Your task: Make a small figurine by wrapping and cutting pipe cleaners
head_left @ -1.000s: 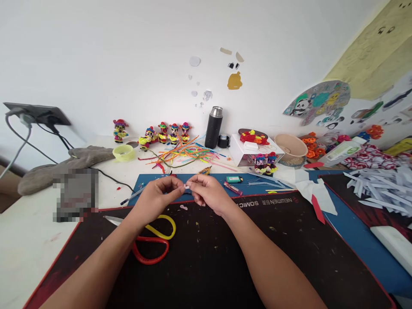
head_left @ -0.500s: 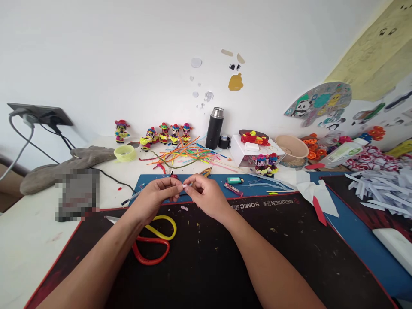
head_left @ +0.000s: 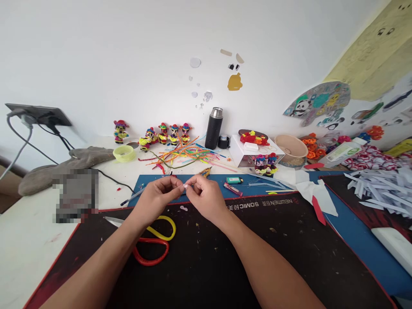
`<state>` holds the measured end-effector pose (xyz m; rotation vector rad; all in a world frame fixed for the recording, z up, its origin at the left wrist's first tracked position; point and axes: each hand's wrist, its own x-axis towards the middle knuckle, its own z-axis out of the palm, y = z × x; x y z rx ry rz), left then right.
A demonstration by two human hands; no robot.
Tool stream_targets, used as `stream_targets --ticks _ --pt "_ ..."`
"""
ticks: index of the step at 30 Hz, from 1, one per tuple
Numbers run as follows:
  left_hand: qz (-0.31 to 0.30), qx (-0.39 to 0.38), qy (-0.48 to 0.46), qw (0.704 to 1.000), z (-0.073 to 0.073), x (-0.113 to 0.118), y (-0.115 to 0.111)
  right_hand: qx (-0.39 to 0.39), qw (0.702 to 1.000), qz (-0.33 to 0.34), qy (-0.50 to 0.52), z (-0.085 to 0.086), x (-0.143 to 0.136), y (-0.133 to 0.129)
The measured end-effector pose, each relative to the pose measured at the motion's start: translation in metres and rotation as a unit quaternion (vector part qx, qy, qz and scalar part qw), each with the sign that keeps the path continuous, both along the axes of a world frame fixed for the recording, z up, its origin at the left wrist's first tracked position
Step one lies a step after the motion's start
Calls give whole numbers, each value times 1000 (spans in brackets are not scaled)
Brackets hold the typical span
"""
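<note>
Fingertip to fingertip, my left hand (head_left: 158, 194) and my right hand (head_left: 206, 195) pinch a small whitish piece (head_left: 185, 186) between them, above the far edge of the black mat. Its kind is too small to make out. Just below my fingers, a pale pink scrap (head_left: 183, 208) lies on the mat. Scissors with one yellow and one red handle (head_left: 167, 248) rest under my left forearm, which hides part of them; the blade tip (head_left: 112, 221) shows on the left. Several fuzzy-wire figures (head_left: 163, 134) stand at the back.
Colourful pipe cleaners (head_left: 180, 154) lie scattered before a black thermos (head_left: 214, 128). A white box (head_left: 257, 151) stands right of it. On the blue mat are a green-labelled item (head_left: 234, 180) and a pink lighter (head_left: 233, 189). White paper strips (head_left: 386, 193) are heaped far right.
Both hands keep their pinch at nearly the same spot, with slight finger movement around the whitish piece. The whole view has shifted a little.
</note>
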<state>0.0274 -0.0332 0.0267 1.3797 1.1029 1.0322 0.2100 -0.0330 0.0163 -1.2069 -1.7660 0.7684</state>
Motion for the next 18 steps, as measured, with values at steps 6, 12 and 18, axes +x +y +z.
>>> stream_targets --ticks 6,12,18 --pt "25 14 13 1000 -4 2 1 -32 999 20 33 -4 1 3" --pt "37 8 16 999 -2 1 2 -76 995 32 63 -3 2 4" --pt "29 8 25 999 -3 0 3 -89 993 28 66 -4 1 5"
